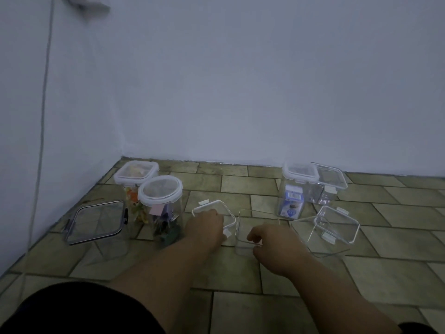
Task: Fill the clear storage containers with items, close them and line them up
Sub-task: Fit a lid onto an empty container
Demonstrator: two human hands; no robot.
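Corner of a room, seen from above at a downward angle. The back wall [265, 92] and the left wall [19, 141], both plain and pale, met at a vertical corner [121, 145]. A thin cable [43, 104] ran down the left wall, and a blurred grey object [89, 6] sat near the top edge. The floor [240, 309] was laid with rectangular olive-brown tiles in staggered rows with dark joints. The light was dim and bluish.

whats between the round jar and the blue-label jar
In the head view: a lid that the left hand holds, then an open container whose rim the right hand grips.
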